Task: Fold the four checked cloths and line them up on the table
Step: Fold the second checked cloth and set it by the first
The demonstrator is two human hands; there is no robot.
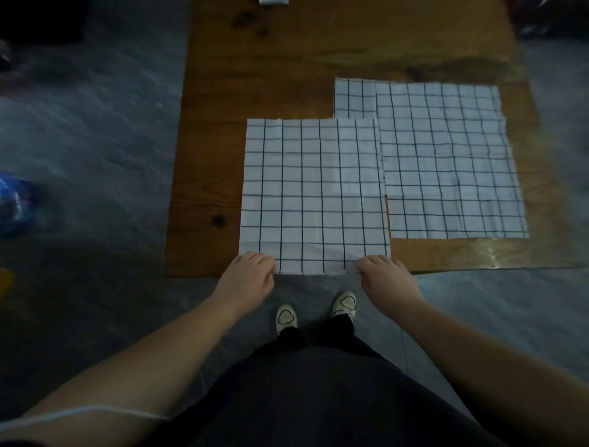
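A white checked cloth (314, 191) lies spread flat on the wooden table (207, 153), its near edge at the table's front edge. My left hand (251, 274) pinches its near left corner. My right hand (382, 274) pinches its near right corner. To the right and farther back lies a stack of flat checked cloths (446, 159); its layers are slightly offset, and its left side is tucked under the near cloth.
A small white object (274, 2) sits at the table's far edge. The floor around the table is covered in grey sheeting (95, 127). A blue object (12, 204) lies on the floor at the left. My shoes (315, 311) stand just before the table.
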